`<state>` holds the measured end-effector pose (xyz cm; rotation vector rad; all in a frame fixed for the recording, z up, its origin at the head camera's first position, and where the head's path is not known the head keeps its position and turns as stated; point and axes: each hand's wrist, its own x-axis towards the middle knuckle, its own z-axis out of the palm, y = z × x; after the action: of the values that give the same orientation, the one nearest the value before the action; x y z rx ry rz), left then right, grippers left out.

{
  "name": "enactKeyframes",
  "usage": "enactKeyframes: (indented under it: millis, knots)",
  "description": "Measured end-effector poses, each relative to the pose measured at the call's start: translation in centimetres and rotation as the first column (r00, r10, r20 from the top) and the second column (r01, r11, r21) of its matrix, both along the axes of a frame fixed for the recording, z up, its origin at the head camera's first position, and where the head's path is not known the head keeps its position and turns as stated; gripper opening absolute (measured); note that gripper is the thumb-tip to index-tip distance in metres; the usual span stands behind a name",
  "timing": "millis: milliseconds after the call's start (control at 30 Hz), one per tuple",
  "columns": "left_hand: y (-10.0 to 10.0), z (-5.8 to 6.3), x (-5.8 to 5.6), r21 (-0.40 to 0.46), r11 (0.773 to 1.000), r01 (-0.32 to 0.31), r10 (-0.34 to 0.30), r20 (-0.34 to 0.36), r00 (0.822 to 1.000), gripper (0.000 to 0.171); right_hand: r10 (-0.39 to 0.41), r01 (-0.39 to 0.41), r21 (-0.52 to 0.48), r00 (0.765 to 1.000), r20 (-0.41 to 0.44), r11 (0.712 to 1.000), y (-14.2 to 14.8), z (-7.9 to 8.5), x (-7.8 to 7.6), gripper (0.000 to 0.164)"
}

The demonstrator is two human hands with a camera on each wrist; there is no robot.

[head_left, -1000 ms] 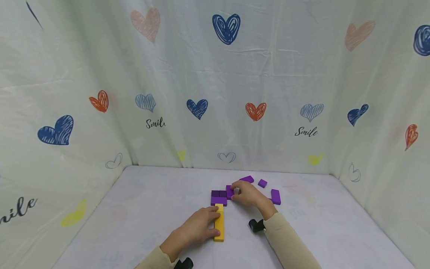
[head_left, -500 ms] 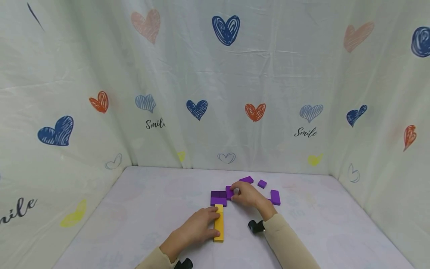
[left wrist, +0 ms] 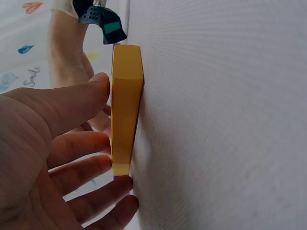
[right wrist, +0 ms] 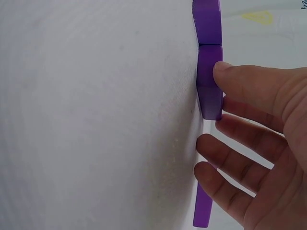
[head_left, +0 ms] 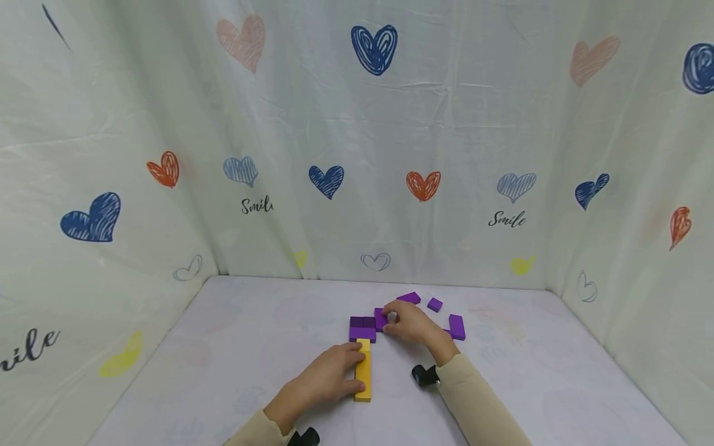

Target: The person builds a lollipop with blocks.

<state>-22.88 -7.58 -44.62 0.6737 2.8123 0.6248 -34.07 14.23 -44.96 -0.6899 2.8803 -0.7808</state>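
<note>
While the relaxed left hand (head_left: 326,375) touched a yellow bar (head_left: 365,372), the relaxed right hand (head_left: 414,324) touched a purple rectangular block (head_left: 379,319).

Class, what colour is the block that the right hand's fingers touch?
The block is purple, seen best in the right wrist view.

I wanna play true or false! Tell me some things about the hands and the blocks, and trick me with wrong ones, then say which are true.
1. The left hand touches a long yellow block. True.
2. The right hand touches a yellow block too. False: it touches a purple block.
3. The curtain behind the table has hearts on it. True.
4. All the purple pieces are stacked in one tall tower. False: some lie apart, like the small loose piece beyond the right hand.
5. Both sleeves are beige. True.
</note>
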Motion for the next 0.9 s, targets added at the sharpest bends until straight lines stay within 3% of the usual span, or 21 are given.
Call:
enactKeyframes:
  millis: [900]
  knots:
    - [0.08,-0.17,-0.01,-0.003,1.0,0.014,-0.014,-0.039,0.999,0.055,0.005,-0.005,0.005,1.0,-0.006,1.0,-0.03,-0.11,0.07,0.033]
